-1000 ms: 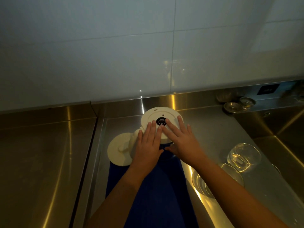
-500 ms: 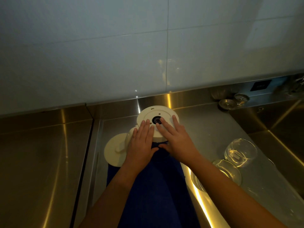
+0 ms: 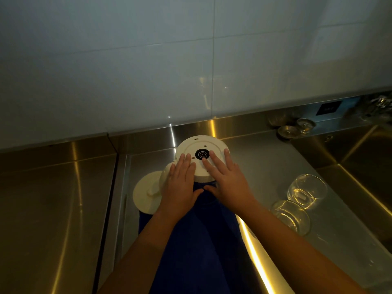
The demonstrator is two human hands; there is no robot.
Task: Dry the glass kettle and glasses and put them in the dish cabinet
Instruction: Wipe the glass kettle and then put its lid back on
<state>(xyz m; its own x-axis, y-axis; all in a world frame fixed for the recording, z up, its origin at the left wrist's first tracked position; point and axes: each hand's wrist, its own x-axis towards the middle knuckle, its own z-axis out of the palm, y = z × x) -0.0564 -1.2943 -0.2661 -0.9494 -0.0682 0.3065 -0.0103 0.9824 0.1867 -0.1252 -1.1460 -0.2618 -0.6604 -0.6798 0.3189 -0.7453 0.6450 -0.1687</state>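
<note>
Kettle [image 3: 201, 145] sits upside down at centre frame, white round underside facing up w/ a black ringed connector [image 3: 202, 154] in the middle. Its lower end rests on a dark blue towel [image 3: 197, 240] that runs from the kettle down to the bottom edge of the frame. Left hand [image 3: 180, 187] lies flat on the left part of the underside, fingers straight & together, gripping nothing. Right hand [image 3: 227, 181] is also flat, fingers spread a bit, index tip just beside the black connector; no grip either. Thumbs of both hands nearly meet below the base, over the towel. Cream round lid [image 3: 146, 194] lies just left of the kettle, partly on the towel's top left corner. At right-centre, on the steel counter [image 3: 265, 166], a rear glass [image 3: 306, 190] & a near glass [image 3: 291, 215] overlap in view; can't tell if they touch. Both are well apart from the kettle. Sink basin [image 3: 360, 158] at far right. Small metal cups [image 3: 288, 130] at upper right by the white tiled wall [image 3: 148, 60].
</note>
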